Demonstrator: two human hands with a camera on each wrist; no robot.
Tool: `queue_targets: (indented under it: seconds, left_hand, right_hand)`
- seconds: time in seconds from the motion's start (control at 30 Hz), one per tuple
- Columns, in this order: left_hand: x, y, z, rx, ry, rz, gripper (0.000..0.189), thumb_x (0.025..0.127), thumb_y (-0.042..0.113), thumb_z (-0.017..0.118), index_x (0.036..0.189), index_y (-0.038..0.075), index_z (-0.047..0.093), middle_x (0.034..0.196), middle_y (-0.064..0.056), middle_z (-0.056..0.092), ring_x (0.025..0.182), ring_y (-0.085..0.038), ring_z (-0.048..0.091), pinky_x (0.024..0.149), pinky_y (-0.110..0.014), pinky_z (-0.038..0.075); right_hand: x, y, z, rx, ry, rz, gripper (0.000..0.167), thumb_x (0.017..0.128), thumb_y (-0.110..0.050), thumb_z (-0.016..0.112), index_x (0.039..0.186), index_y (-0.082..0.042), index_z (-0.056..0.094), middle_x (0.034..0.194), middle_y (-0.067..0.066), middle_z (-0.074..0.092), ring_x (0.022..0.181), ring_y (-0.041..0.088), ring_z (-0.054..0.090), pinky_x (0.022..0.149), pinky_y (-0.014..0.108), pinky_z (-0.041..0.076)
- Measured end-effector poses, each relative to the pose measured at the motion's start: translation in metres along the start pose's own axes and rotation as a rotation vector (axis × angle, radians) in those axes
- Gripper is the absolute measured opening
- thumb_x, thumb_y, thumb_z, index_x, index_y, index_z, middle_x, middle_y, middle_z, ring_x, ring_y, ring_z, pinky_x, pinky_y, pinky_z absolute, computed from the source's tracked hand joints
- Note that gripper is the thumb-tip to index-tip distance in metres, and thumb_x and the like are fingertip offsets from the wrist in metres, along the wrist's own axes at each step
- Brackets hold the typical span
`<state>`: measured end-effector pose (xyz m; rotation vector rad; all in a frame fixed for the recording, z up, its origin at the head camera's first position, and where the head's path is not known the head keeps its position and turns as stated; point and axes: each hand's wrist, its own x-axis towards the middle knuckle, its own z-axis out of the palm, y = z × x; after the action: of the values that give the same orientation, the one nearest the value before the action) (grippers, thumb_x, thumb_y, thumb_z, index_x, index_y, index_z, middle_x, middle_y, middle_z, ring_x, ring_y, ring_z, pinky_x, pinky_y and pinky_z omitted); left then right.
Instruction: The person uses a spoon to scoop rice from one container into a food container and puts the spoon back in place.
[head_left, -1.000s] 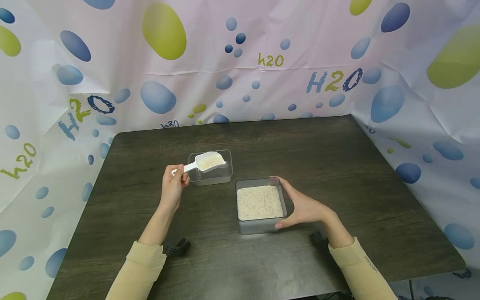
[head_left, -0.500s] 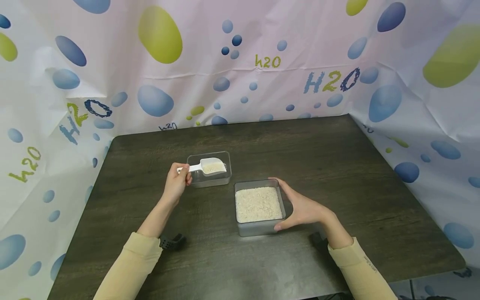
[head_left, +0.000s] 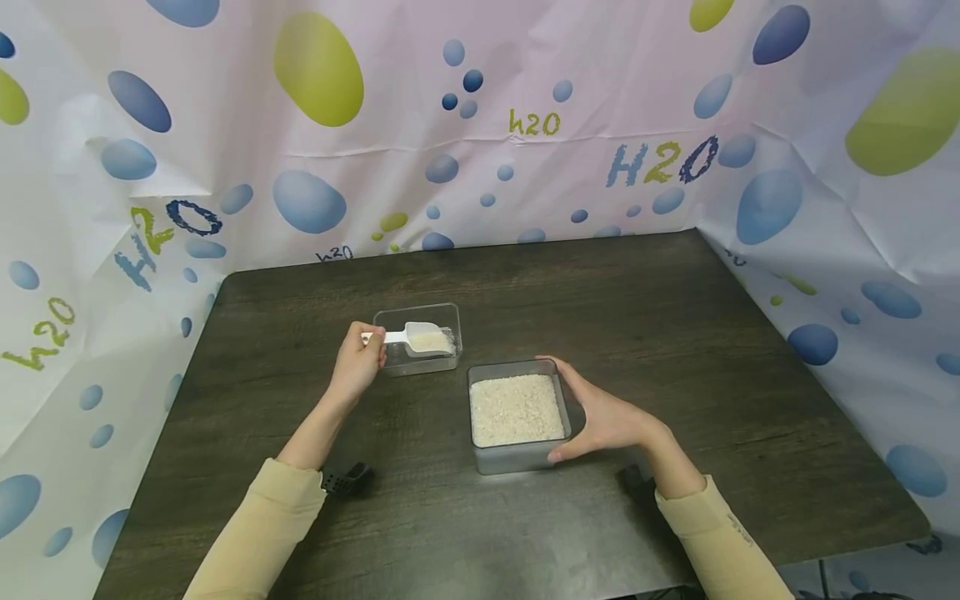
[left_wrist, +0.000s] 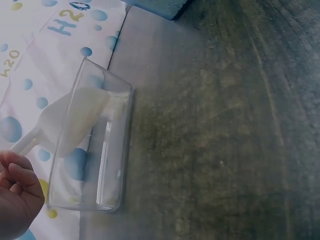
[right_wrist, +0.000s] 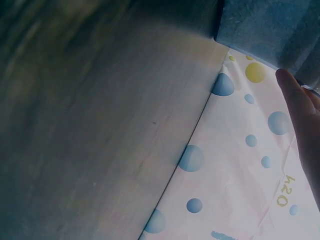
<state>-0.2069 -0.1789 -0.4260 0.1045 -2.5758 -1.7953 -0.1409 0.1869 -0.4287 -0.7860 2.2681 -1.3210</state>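
Observation:
My left hand (head_left: 358, 362) pinches the handle of a white scoop (head_left: 395, 337) loaded with white rice. The scoop's bowl is over a clear rectangular container (head_left: 420, 367), its lip tilted down toward the right end. In the left wrist view, the scoop (left_wrist: 52, 117) dips inside the walls of the clear container (left_wrist: 125, 150), with pale grains at its lip. On the right, my right hand (head_left: 606, 414) grips a grey see-through box (head_left: 517, 460) nearly full of rice (head_left: 517, 410), thumb at the near corner and fingers at the far one.
Both containers stand on a dark wooden table (head_left: 570, 292); the grey box is nearer and to the right of the clear one. A white sheet with coloured dots (head_left: 525, 183) hangs behind the table and at both sides.
My left hand has moved slightly right with the scoop, which has come lower over the clear container and tipped toward its right end. The right hand stays on the grey box.

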Motion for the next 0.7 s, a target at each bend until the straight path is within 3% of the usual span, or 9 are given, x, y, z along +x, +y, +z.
queue_targets:
  seconds: [0.27,0.5,0.7]
  left_hand:
    - [0.002,0.012,-0.005,0.153,-0.052,0.049,0.026,0.106,0.017,0.038,0.115,-0.006,0.043,0.072,-0.006,0.049,0.057,-0.011,0.042,0.052,-0.022,0.035]
    - [-0.002,0.023,-0.003,0.361,-0.016,0.197,0.025,0.105,0.016,0.040,0.113,-0.007,0.046,0.069,-0.006,0.048,0.052,-0.013,0.041,0.048,-0.027,0.034]
    - [-0.007,0.025,0.000,0.407,0.019,0.262,0.019,0.103,0.013,0.043,0.109,-0.005,0.047,0.070,-0.011,0.054,0.053,-0.015,0.044,0.049,-0.028,0.035]
  right_hand:
    - [0.000,0.001,0.000,-0.005,-0.001,-0.002,0.119,0.070,-0.029,0.089,0.155,-0.025,0.006,0.161,0.015,0.002,0.147,0.037,0.010,0.110,0.063,0.022]
    - [0.001,0.003,0.001,-0.010,0.000,-0.005,0.119,0.071,-0.028,0.089,0.155,-0.026,0.006,0.161,0.016,0.001,0.147,0.036,0.008,0.111,0.064,0.019]
    - [0.001,0.002,0.002,-0.010,0.001,0.003,0.119,0.070,-0.030,0.089,0.155,-0.026,0.006,0.161,0.015,0.001,0.147,0.036,0.009,0.111,0.063,0.020]
